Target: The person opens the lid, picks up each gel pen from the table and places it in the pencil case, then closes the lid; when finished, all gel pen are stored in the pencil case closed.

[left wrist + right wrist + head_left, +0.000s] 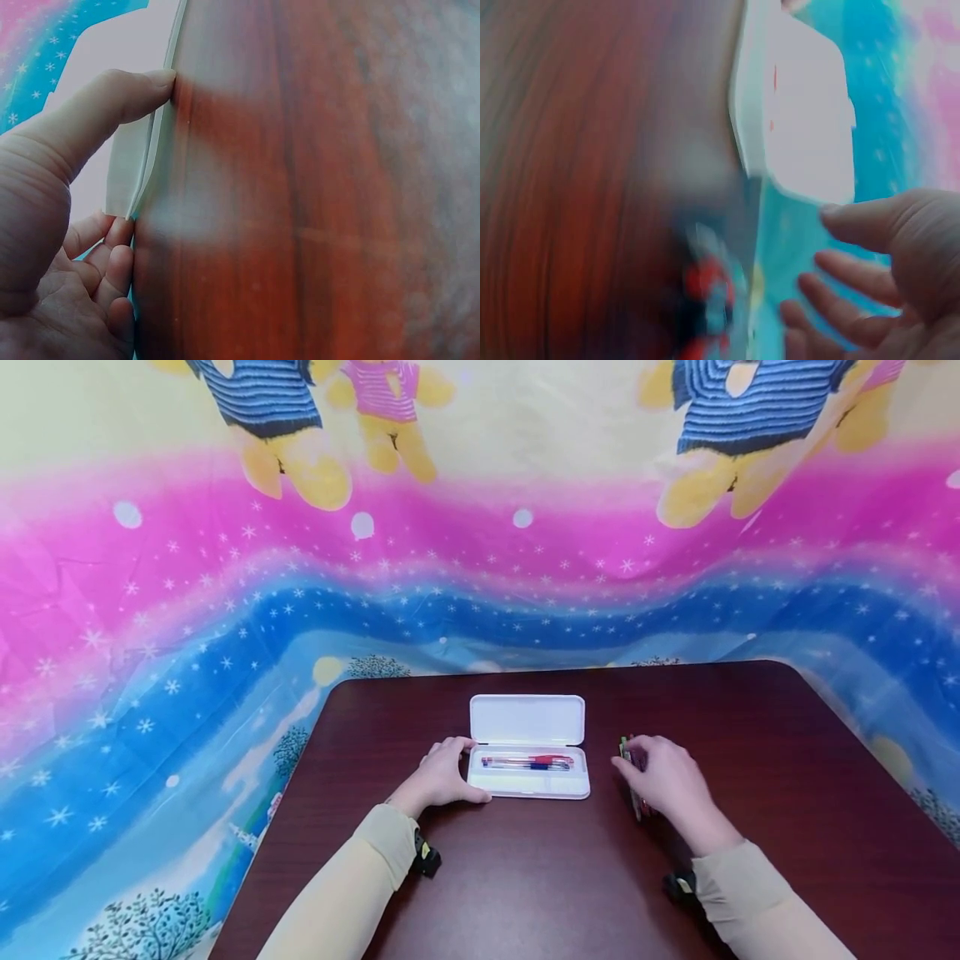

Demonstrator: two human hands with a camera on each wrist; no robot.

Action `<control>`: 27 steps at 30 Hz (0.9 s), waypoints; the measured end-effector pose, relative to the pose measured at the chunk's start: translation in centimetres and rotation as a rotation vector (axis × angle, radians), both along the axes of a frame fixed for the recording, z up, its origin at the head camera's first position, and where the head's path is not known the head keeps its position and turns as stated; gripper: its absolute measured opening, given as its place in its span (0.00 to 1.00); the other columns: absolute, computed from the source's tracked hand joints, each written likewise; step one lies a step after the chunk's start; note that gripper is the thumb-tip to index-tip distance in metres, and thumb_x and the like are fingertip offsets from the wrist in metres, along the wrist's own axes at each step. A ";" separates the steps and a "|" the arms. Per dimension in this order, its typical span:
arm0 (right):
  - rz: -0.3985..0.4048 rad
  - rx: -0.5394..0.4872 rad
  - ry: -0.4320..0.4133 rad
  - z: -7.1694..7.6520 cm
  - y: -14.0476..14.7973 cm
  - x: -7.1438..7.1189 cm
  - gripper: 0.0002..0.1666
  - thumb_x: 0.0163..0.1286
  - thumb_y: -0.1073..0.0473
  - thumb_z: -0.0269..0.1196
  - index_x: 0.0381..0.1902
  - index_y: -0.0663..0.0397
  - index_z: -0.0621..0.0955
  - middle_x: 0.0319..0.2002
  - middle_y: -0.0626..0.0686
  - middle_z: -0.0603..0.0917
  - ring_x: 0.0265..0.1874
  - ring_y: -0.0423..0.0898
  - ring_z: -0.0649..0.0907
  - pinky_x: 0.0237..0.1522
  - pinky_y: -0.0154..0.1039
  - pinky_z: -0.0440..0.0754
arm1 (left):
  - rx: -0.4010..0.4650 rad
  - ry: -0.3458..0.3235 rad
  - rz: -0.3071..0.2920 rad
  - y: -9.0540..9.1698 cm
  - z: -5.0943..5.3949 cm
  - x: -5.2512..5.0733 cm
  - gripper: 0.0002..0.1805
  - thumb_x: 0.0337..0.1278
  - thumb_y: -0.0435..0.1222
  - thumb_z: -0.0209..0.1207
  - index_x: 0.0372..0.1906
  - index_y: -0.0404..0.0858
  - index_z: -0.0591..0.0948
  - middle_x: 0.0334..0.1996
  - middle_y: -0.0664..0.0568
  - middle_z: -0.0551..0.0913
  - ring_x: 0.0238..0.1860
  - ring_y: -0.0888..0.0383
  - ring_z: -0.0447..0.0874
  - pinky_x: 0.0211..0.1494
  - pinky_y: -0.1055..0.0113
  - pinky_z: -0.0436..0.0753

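Observation:
An open white pencil case (527, 718) lies on the table with its lid tipped back. In its tray are a red pen and a dark blue pen (551, 767). My left hand (444, 772) holds the case's left end, thumb at the front edge and fingers round the side. My right hand (670, 777) hovers over a small group of loose pens (637, 807) to the right of the case. In the right wrist view its thumb and fingers are spread apart with nothing between them; the pens (709, 289) there look blurred, with red and black parts.
The dark reddish-brown wooden table (525, 877) has rounded far corners. Behind it hangs a colourful cloth (480, 552) with bears and snowflakes. A small black device (427, 855) is strapped at the left wrist, and a similar device (680, 887) at the right.

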State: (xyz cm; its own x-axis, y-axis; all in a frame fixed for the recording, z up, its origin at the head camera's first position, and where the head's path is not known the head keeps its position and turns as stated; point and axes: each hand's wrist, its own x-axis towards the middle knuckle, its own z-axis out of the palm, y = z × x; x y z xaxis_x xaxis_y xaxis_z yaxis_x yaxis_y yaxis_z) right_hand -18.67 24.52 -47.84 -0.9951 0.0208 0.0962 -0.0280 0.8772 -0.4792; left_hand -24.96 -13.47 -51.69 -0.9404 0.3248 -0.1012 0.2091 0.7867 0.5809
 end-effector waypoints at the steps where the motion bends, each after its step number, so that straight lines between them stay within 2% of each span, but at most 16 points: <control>1: -0.017 -0.001 -0.029 0.1 0.9 0.3 0.27 0.76 0.45 0.71 0.60 0.60 0.86 0.49 0.63 0.90 0.43 0.57 0.86 0.47 0.59 0.86 | -0.002 0.003 0.000 0.0 0.0 0.0 0.58 0.39 0.58 0.86 0.77 0.42 0.74 0.69 0.45 0.81 0.69 0.45 0.73 0.78 0.42 0.74; 5: -0.056 -0.029 -0.141 0.2 3.8 1.1 0.29 0.77 0.44 0.70 0.59 0.64 0.84 0.45 0.63 0.89 0.37 0.53 0.84 0.37 0.49 0.83 | -0.009 0.004 -0.002 -0.1 -0.1 0.0 0.58 0.39 0.58 0.86 0.77 0.42 0.74 0.70 0.46 0.80 0.70 0.45 0.73 0.78 0.43 0.74; 9: -0.063 -0.051 -0.197 -0.2 5.5 1.4 0.29 0.78 0.45 0.69 0.58 0.67 0.84 0.44 0.64 0.89 0.37 0.52 0.83 0.37 0.48 0.83 | -0.011 0.002 -0.003 0.0 -0.2 0.0 0.58 0.40 0.58 0.86 0.77 0.42 0.74 0.71 0.46 0.80 0.71 0.46 0.73 0.79 0.43 0.74; 12: -0.059 -0.054 -0.218 -0.6 6.1 1.4 0.28 0.78 0.46 0.69 0.58 0.67 0.84 0.43 0.64 0.89 0.37 0.52 0.83 0.38 0.48 0.83 | -0.007 0.003 -0.004 0.1 -0.1 0.0 0.58 0.40 0.58 0.86 0.77 0.42 0.74 0.71 0.46 0.80 0.70 0.45 0.73 0.79 0.43 0.74; 17: -0.059 -0.061 -0.257 -1.1 6.2 1.3 0.26 0.76 0.48 0.70 0.56 0.67 0.84 0.41 0.60 0.89 0.35 0.50 0.82 0.36 0.44 0.80 | -0.022 0.010 -0.015 0.1 0.0 0.0 0.58 0.39 0.58 0.85 0.77 0.42 0.74 0.72 0.45 0.80 0.72 0.44 0.73 0.79 0.42 0.74; 27: -0.095 -0.044 -0.265 -0.8 6.2 1.2 0.23 0.78 0.50 0.67 0.51 0.68 0.88 0.30 0.53 0.89 0.31 0.50 0.82 0.32 0.42 0.78 | -0.027 0.013 -0.006 0.1 0.0 -0.1 0.58 0.38 0.59 0.85 0.77 0.42 0.74 0.71 0.46 0.80 0.71 0.45 0.73 0.78 0.42 0.74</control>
State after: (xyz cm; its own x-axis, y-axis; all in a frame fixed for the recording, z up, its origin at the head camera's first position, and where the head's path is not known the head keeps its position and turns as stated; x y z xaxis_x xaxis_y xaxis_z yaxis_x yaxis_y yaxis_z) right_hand -17.45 30.73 -48.67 -0.9789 0.1132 -0.1701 0.1844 0.8482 -0.4966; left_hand -25.04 -13.41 -51.70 -0.9396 0.3281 -0.0977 0.2219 0.8009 0.5562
